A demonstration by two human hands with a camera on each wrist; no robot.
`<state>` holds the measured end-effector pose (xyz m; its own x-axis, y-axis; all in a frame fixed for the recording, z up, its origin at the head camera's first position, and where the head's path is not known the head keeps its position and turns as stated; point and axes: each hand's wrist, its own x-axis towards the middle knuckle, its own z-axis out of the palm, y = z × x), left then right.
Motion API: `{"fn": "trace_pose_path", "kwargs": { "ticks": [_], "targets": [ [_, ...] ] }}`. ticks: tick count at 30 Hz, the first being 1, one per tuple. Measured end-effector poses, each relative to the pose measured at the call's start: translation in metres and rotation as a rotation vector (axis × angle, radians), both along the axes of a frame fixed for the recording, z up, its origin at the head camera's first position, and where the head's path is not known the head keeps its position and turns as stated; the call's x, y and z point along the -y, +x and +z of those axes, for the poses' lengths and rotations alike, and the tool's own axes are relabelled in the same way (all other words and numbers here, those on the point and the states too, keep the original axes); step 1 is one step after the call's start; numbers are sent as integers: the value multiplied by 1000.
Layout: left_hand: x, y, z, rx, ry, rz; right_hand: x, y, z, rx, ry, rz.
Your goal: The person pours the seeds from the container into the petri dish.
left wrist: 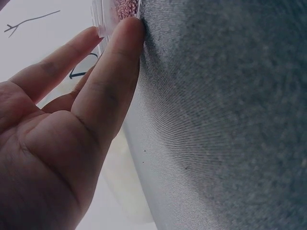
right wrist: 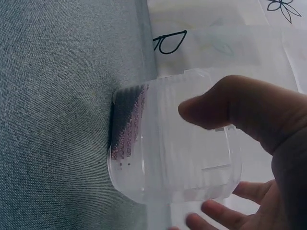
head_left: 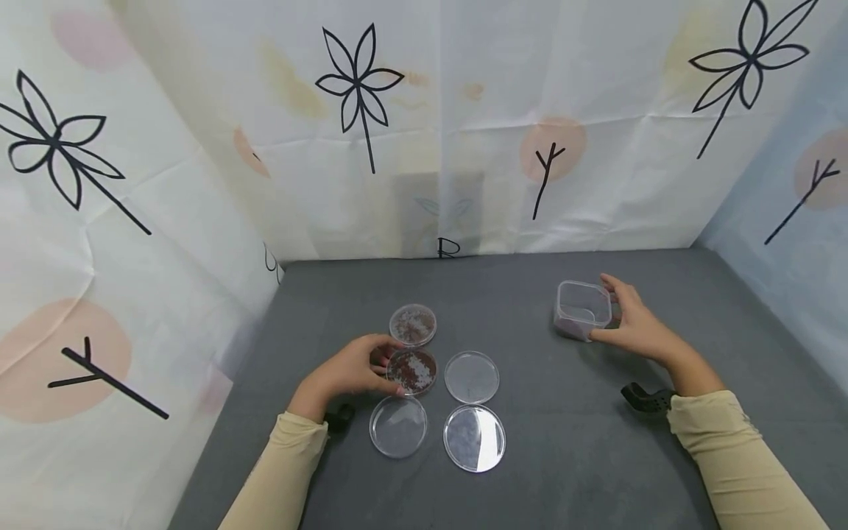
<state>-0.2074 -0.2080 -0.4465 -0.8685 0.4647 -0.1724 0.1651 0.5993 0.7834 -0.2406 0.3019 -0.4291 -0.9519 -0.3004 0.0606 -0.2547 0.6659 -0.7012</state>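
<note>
My left hand (head_left: pixel 354 366) holds a clear petri dish (head_left: pixel 419 374) at its left edge, thumb in front and fingers behind. Reddish-brown grains cover part of its bottom; only a corner of the dish (left wrist: pixel 111 14) shows in the left wrist view. Just behind it sits another petri dish (head_left: pixel 413 325) with similar grains. On the right, my right hand (head_left: pixel 636 327) grips a clear square plastic container (head_left: pixel 575 313) by its right side, thumb at the front and fingers at the back. Grains (right wrist: pixel 128 136) are heaped toward one side inside the container, whose base touches the table.
Three clear round dishes or lids without visible grains lie near the left hand: one in front (head_left: pixel 398 427), one to the right (head_left: pixel 472 377) and a shiny one (head_left: pixel 474 439) front right. Patterned cloth walls (head_left: pixel 477 147) bound the grey table (head_left: pixel 563 456) at the back and sides.
</note>
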Motion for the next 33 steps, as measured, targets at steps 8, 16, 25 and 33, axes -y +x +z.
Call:
{"fn": "trace_pose_path", "kwargs": {
  "ticks": [8, 16, 25, 33],
  "targets": [
    [1, 0, -1, -17, -9, -3, 12, 5, 8, -284, 8, -49],
    [0, 1, -1, -21, -20, -5, 54, 20, 23, -480, -70, 92],
    [-1, 2, -1, -24, -23, -7, 92, 26, 15, -367, -146, 301],
    [-1, 2, 1, -18, -16, -7, 109, 26, 5, -311, -110, 383]
  ]
}}
